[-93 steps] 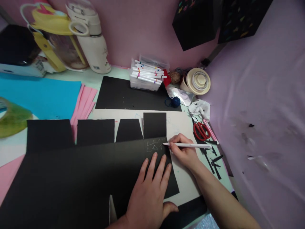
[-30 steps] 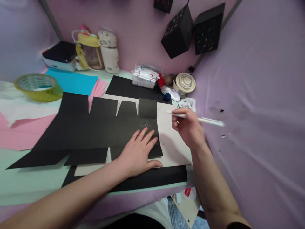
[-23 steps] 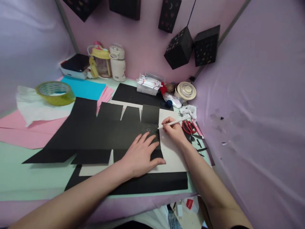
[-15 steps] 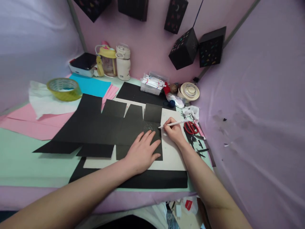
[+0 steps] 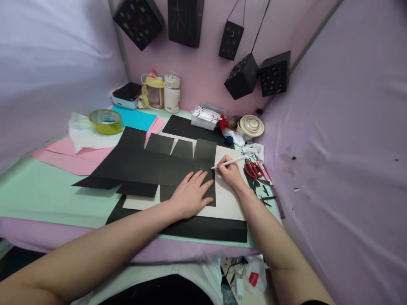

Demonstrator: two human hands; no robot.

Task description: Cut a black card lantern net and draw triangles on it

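A large sheet of black card (image 5: 136,156) with cut flaps lies over a white board (image 5: 230,195). My left hand (image 5: 193,194) rests flat on its right part, fingers spread. In my right hand (image 5: 230,171) is a slim white pen (image 5: 233,161), gripped between thumb and fingers. Its tip is at the card's right edge; whether it touches cannot be made out. Small pale outlines (image 5: 199,167) are drawn on the card just above my left fingertips. Under the white board lies another black sheet (image 5: 206,231).
Red scissors (image 5: 253,169) and black paper scraps (image 5: 265,195) lie right of my right hand. Behind stand a box of white pens (image 5: 206,117), a cream bottle (image 5: 172,95) and a yellow-lidded cup (image 5: 155,93). Yellow tape (image 5: 106,122) sits left. Black boxes (image 5: 243,76) hang overhead.
The camera view has tilted up slightly, so more of the hanging boxes shows. Both hands keep nearly the same places on the card, and the pen tip stays near its right edge.
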